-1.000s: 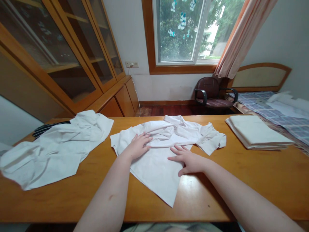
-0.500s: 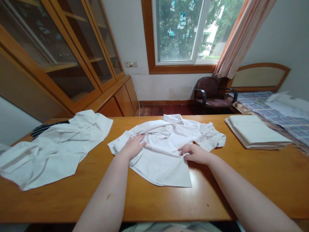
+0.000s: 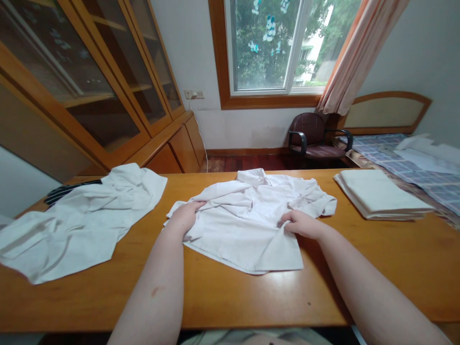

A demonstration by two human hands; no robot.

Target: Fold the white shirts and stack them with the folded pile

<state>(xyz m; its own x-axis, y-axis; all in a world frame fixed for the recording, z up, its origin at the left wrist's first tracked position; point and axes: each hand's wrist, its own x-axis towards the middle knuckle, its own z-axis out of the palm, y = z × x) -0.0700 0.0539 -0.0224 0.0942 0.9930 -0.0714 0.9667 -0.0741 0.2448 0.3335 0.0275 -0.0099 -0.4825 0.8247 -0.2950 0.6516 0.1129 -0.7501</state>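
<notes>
A white collared shirt [image 3: 233,239] lies spread and somewhat wrinkled on the wooden table, its collar toward the far edge and its hem toward me. At its left side my left hand [image 3: 184,219] is closed on the cloth, with the fingers partly hidden by the hand and folds. My right hand [image 3: 302,224] pinches the right side edge between thumb and fingers, just below the right sleeve. The fabric pulls into a fold from that pinch toward the hem.
Another white garment [image 3: 86,220] lies crumpled on the left, partly over a dark striped cloth [image 3: 68,192]. A folded white stack of cloth [image 3: 381,194] rests on the right. Beyond the table [image 3: 244,302] are an armchair [image 3: 312,136], a bed [image 3: 395,148] and a glass-door cabinet [image 3: 118,86].
My left hand has moved left to the shirt's side, and my right hand has moved right with the pinched edge. The shirt's body is spread wider and flatter, its lower right corner shifted right.
</notes>
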